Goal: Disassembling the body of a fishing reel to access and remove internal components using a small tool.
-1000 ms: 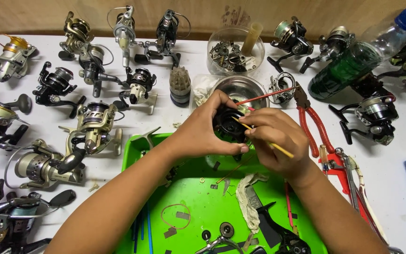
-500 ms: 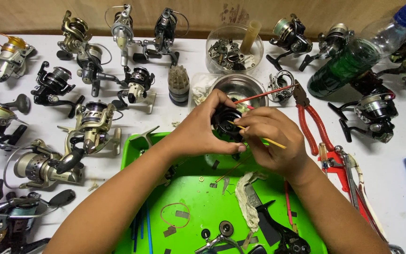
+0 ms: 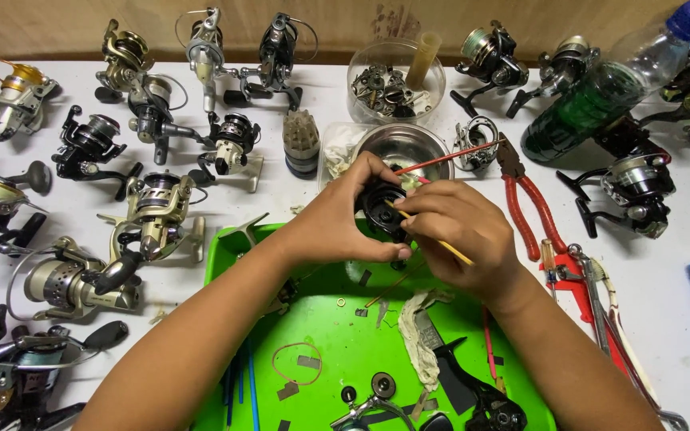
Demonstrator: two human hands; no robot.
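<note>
While left hand point(image 3: 337, 227) grips round black reel body point(image 3: 382, 209) | right hand point(image 3: 461, 231) pinches thin yellow stick point(image 3: 441, 243) (over glossy green tray point(image 3: 345, 327))

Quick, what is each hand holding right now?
Left hand: closed around a black reel part.
Right hand: pinching a thin yellow stick against that part.

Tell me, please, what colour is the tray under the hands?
Bright green: the tray shows best, and only, in the head view.
</note>
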